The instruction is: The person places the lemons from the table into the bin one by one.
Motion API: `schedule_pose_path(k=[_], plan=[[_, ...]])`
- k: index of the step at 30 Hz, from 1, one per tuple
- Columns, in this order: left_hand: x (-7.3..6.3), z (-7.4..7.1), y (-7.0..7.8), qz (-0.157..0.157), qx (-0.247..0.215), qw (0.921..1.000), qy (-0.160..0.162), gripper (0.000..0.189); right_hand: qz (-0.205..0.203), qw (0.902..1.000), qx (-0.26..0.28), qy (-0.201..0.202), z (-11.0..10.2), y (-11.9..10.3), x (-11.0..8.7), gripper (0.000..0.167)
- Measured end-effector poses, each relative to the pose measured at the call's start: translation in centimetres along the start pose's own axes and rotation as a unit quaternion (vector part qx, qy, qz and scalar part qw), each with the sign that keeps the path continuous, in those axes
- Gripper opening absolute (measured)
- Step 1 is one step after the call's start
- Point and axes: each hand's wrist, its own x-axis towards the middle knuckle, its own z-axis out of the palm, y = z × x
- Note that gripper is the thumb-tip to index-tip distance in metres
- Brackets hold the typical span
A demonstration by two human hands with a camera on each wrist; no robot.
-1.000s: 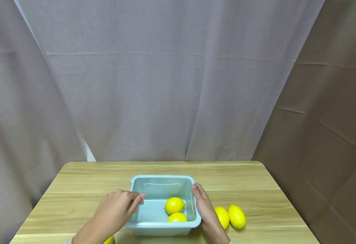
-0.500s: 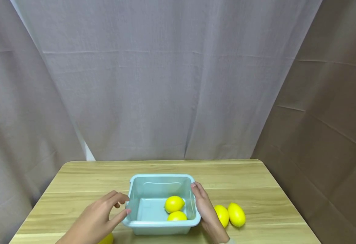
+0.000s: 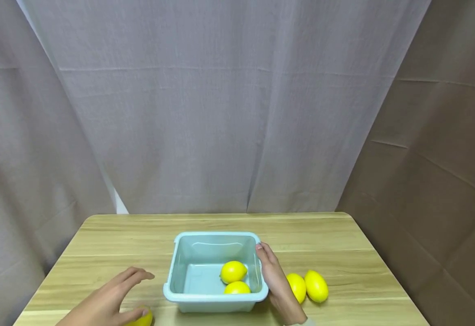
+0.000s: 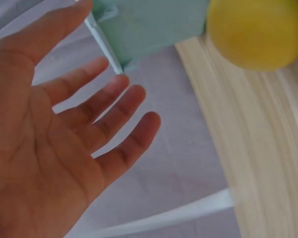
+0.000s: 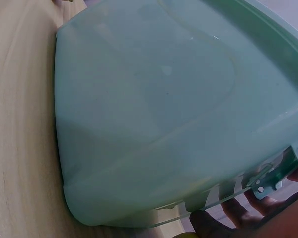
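Note:
A light blue-green plastic bin (image 3: 213,304) stands mid-table in the head view, with two lemons (image 3: 233,272) inside towards its right. My right hand (image 3: 274,283) grips the bin's right rim, thumb on top; the right wrist view shows its fingers (image 5: 238,213) along the outside of the bin wall (image 5: 154,99). My left hand (image 3: 107,299) is left of the bin, fingers spread and slightly bent, holding nothing. Below its thumb lies another lemon (image 3: 143,318), partly cut off by the frame's lower edge. The left wrist view has the bare palm (image 4: 44,144) and a lemon (image 4: 258,32) apart from the fingers.
Two more lemons (image 3: 316,286) lie side by side on the wooden table (image 3: 363,280), right of my right wrist, one partly behind it. Grey curtains (image 3: 172,136) hang behind the table, and a brown cloth (image 3: 433,181) hangs along the right side.
My left hand has moved from over the bin's left rim leftward and down towards the front-left lemon, its fingers spreading from a closer pose. The right hand and bin have stayed put.

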Motion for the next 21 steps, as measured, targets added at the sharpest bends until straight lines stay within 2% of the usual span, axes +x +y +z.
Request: schedule_pose_path(k=[2, 6, 9, 12, 15, 18, 19, 21], plan=[[-0.3, 0.1, -0.5, -0.014, -0.028, 0.9984, -0.046, 0.059, -0.001, 1.0000, 0.000, -0.001, 0.0, 0.0, 0.0, 0.061], [-0.9, 0.6, -1.3, -0.031, -0.069, 0.9893, -0.125, 0.056, 0.001, 1.0000, 0.000, 0.000, -0.1, 0.0, 0.2, 0.061], [-1.4, 1.4, -1.9, -0.055, -0.087, 0.9774, -0.184, 0.063, 0.008, 1.0000, -0.004, 0.003, -0.1, 0.1, 0.3, 0.063], [-2.2, 3.3, -3.2, -0.088, -0.106, 0.9606, -0.241, 0.066, 0.016, 0.9998, -0.011, 0.005, -0.2, 0.2, 0.3, 0.065], [-3.6, 6.3, -5.7, -0.085, -0.120, 0.9533, -0.264, 0.059, 0.022, 0.9996, -0.017, 0.005, -0.2, 0.3, 0.2, 0.066], [-5.1, 9.1, -8.5, -0.073, -0.135, 0.9507, -0.270, 0.051, 0.024, 0.9995, -0.019, 0.004, -0.3, 0.2, 0.3, 0.068], [-5.4, 9.7, -9.1, -0.081, -0.147, 0.9463, -0.276, 0.050, 0.024, 0.9995, -0.019, 0.005, -0.3, 0.2, 0.3, 0.068], [-5.7, 10.4, -9.7, -0.080, -0.161, 0.9432, -0.279, 0.047, 0.022, 0.9996, -0.019, 0.006, -0.3, 0.1, 0.2, 0.068]])
